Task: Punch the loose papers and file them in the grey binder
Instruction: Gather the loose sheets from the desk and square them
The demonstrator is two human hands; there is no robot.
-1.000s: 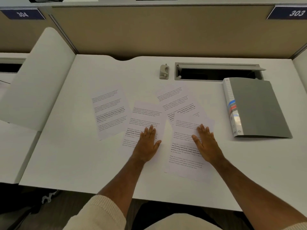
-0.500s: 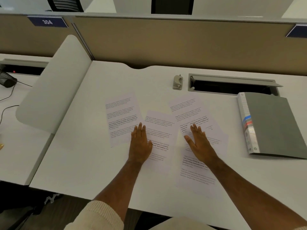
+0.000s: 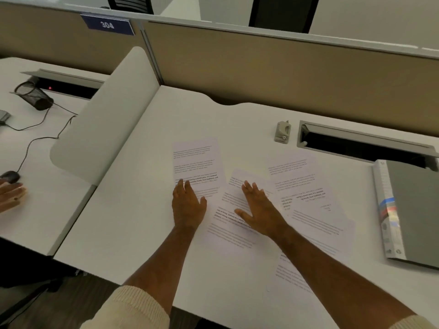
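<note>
White desk [image 3: 133, 210] | 4 papers [image 3: 197, 162] | 1 grey binder [image 3: 415, 210] | 1 punch [image 3: 282, 132] | left grip [image 3: 187, 205] flat, right grip [image 3: 259, 210] flat, both released

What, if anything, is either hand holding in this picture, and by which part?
Nothing is held. The left hand lies flat on the lower part of the leftmost sheet, and the right hand lies flat on the middle sheet.
</note>
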